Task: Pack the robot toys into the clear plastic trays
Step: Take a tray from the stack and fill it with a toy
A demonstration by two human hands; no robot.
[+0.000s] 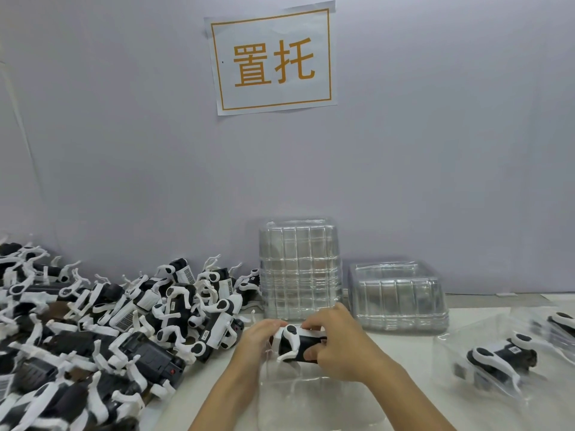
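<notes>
A black-and-white robot toy point(295, 342) is held between both hands just above a clear plastic tray point(311, 402) lying on the table in front of me. My left hand point(258, 340) grips its left end with curled fingers. My right hand point(336, 340) grips its right end, thumb under the body. A large heap of the same robot toys point(102, 331) covers the table's left side. At the right, a packed tray point(494, 362) holds one robot toy.
A tall stack of clear trays point(298, 269) stands against the wall behind my hands, with a lower stack of trays point(398, 297) to its right. Another packed tray point(557, 321) shows at the right edge. A paper sign point(270, 57) hangs on the wall.
</notes>
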